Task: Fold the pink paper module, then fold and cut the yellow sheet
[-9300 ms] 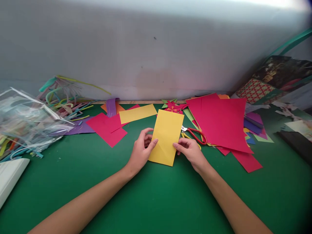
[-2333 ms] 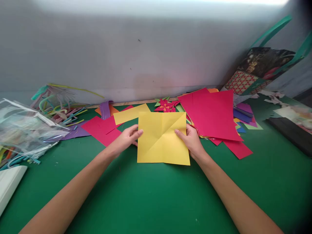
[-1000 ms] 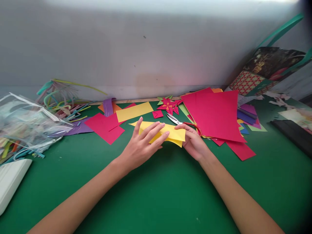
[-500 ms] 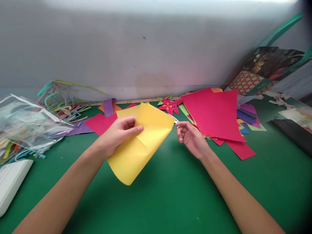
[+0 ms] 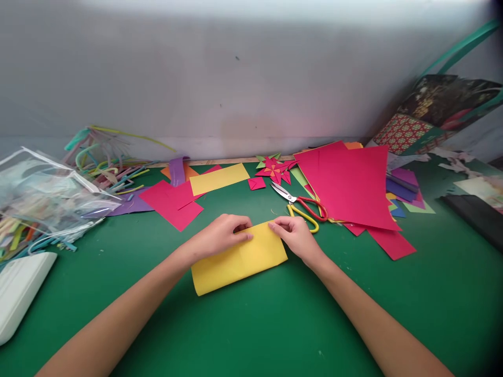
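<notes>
A folded sheet of yellow paper (image 5: pixel 243 259) is held low over the green table, its fold toward me. My left hand (image 5: pixel 222 235) pinches its far edge left of the middle, thumb on top. Near the far right corner, my right hand (image 5: pixel 294 235) grips the same sheet between thumb and fingers. Just beyond my right hand lie scissors (image 5: pixel 293 199) with one red and one yellow handle, blades slightly apart. A small red folded square (image 5: pixel 257 183) and a red paper star flower (image 5: pixel 274 170) with green tips lie farther back.
Red sheets (image 5: pixel 349 183) are stacked at the right, near a patterned bag (image 5: pixel 408 128). A yellow strip (image 5: pixel 219 178) and red pieces (image 5: pixel 173 201) lie back left. A clear plastic bag (image 5: pixel 58 193), coloured strips and a white object (image 5: pixel 25 293) occupy the left.
The yellow paper has come down and turned, its long side now running across in front of me. My right hand has left the scissors on the table and taken hold of the paper.
</notes>
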The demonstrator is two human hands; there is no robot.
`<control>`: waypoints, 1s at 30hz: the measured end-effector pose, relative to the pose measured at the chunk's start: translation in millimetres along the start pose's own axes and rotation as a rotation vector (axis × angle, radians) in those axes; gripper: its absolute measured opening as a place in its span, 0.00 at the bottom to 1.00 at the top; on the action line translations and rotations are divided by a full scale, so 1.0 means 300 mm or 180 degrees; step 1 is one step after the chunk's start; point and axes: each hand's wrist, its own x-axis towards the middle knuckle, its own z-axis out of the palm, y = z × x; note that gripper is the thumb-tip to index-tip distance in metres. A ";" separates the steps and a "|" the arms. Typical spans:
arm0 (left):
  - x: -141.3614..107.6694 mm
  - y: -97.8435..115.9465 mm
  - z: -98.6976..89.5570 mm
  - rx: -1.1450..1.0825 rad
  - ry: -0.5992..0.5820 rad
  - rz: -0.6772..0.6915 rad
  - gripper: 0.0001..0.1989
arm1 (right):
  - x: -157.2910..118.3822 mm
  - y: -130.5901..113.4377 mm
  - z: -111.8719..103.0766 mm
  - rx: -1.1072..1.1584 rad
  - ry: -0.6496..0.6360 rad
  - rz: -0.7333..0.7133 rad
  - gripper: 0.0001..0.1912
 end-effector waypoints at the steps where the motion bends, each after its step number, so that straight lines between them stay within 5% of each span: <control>1: 0.000 0.005 0.004 0.0034 0.0056 0.0032 0.16 | -0.004 -0.004 0.005 0.0020 0.0030 -0.0003 0.17; 10: 0.013 0.028 0.021 -0.0087 0.0196 0.0151 0.17 | -0.034 -0.049 0.038 -0.0031 0.0303 -0.0014 0.18; 19: 0.011 0.036 -0.003 -0.0153 0.0148 0.0195 0.18 | -0.038 -0.072 0.025 0.0394 0.0039 0.0098 0.16; 30: 0.018 0.032 -0.002 -0.0120 0.0160 0.0193 0.18 | -0.031 -0.049 0.024 0.0521 0.0212 0.0143 0.14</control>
